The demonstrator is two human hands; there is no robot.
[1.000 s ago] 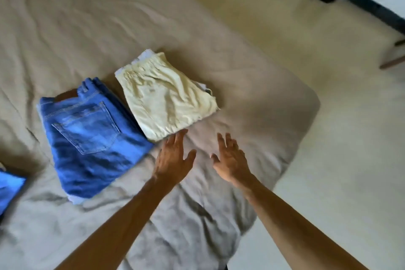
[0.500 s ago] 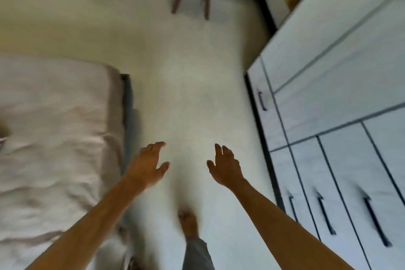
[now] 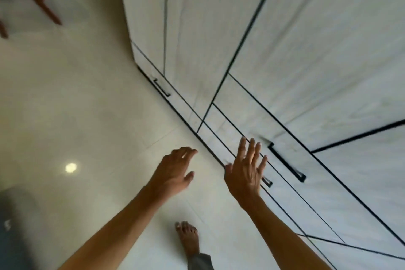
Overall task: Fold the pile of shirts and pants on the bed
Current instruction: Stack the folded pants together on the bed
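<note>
No clothes or bed in sight, so progress can't be judged: the left hand [image 3: 173,171] and right hand [image 3: 245,173] hang spread and empty over the floor [image 3: 76,105] beside the wardrobe [image 3: 306,50]

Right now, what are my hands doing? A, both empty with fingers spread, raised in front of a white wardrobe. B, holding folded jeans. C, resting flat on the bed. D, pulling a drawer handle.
A: the left hand and right hand hold nothing, fingers spread, in front of the white wardrobe; no clothes or bed are in view, and neither hand grips a handle.
</note>
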